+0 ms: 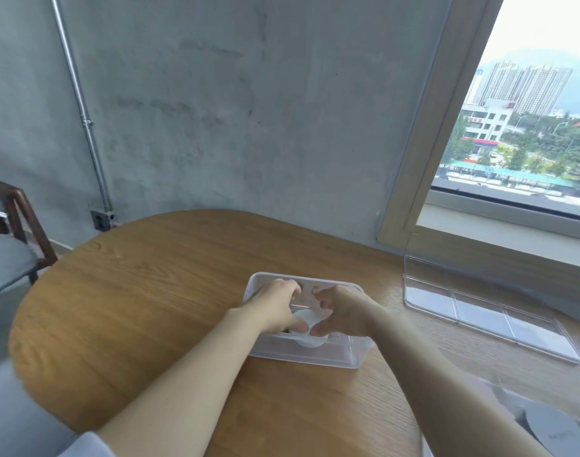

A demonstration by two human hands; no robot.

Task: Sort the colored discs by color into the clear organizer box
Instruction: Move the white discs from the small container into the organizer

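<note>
A translucent plastic tub (315, 356) stands in the middle of the wooden table (150, 291). Both my hands reach into it. My left hand (275, 308) and my right hand (339, 311) curl around a white round object (306, 319) from either side, thumbs towards me. Small dark items (300, 285) lie at the tub's far end, too blurred to identify. The clear organizer box (456, 319), with several compartments, lies to the right near the window; its visible compartments look empty. No colored discs are plainly visible.
A white round thing (552, 430) inside clear plastic sits at the table's near right corner. A concrete wall and window sill (512, 225) bound the far side. A chair (14, 232) stands off the table's left.
</note>
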